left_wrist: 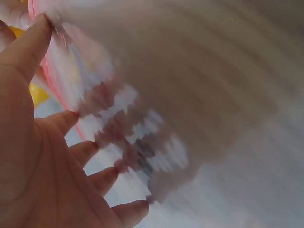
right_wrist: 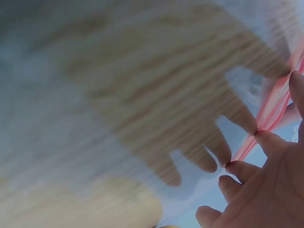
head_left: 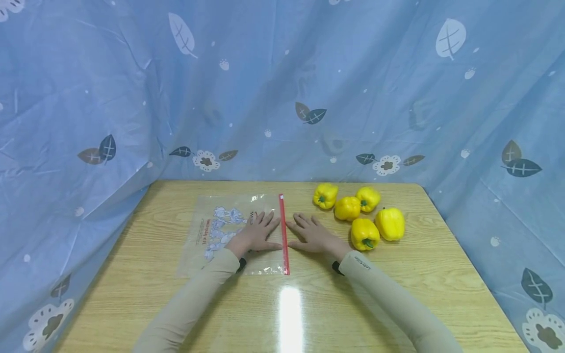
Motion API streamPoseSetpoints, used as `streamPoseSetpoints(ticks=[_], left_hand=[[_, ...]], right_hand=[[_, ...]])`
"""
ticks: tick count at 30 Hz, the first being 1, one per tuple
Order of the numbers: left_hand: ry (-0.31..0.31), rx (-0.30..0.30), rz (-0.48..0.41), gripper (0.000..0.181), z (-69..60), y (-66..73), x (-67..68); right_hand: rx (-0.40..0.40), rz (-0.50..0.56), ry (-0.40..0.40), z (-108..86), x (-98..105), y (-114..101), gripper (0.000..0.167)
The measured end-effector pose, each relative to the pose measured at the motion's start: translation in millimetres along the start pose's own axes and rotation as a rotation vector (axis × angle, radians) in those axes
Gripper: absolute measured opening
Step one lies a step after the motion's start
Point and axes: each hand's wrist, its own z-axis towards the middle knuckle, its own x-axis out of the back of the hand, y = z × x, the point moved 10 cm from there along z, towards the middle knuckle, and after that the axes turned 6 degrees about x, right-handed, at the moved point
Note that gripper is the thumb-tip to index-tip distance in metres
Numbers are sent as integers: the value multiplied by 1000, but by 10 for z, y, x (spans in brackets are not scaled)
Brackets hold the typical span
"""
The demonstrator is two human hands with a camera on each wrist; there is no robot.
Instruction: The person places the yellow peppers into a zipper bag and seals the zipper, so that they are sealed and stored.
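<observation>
A clear plastic bag (head_left: 256,264) with blue printed figures lies flat on the wooden table, its red zip edge (head_left: 283,230) on the right side. My left hand (head_left: 258,234) rests on the bag with fingers spread, thumb at the red edge; the left wrist view shows the palm and fingertips of the hand (left_wrist: 57,156) against the plastic. Just right of the zip edge, my right hand (head_left: 318,236) lies with spread fingers, its fingertips touching the red strip, as the right wrist view also shows with the hand (right_wrist: 270,185). Neither hand holds anything.
Several yellow bell peppers (head_left: 390,224) stand at the back right of the table (head_left: 441,284), the nearest one (head_left: 364,234) close to my right wrist. A blue curtain (head_left: 273,88) with leaf and flower prints hangs behind and beside the table.
</observation>
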Motion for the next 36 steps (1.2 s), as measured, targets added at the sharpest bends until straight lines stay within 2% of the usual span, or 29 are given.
streamPoseSetpoints(ticks=[8, 14, 19, 24, 31, 36], left_hand=[[45, -22, -34, 87, 1, 4, 8], [62, -21, -37, 86, 6, 15, -14], [72, -20, -26, 86, 21, 18, -16], [85, -8, -55, 86, 50, -16, -27], [170, -57, -75, 88, 70, 24, 60], [157, -60, -99, 92, 81, 27, 70]], right_hand=[[76, -60, -3, 57, -21, -73, 66], [138, -38, -21, 47, -17, -167, 64], [138, -39, -33, 44, -35, -166, 65], [138, -47, -38, 54, -62, -148, 66], [129, -51, -57, 53, -76, -126, 66], [136, -39, -58, 52, -56, -152, 67]])
